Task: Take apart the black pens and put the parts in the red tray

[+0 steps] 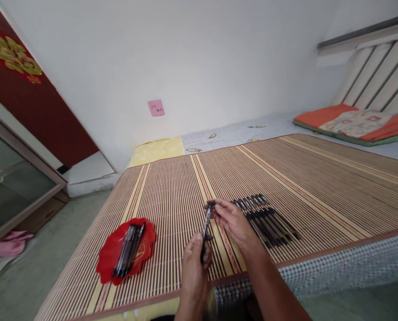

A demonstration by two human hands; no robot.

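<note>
Your left hand [194, 265] grips the slim black plastic pen [207, 223] near you; your right hand [234, 220] pinches its far tip.

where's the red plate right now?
Head view, lower left: the red plate lies on the bamboo mat near its front edge, holding dark pens, left of the left hand and right hand gripping one pen.
</note>
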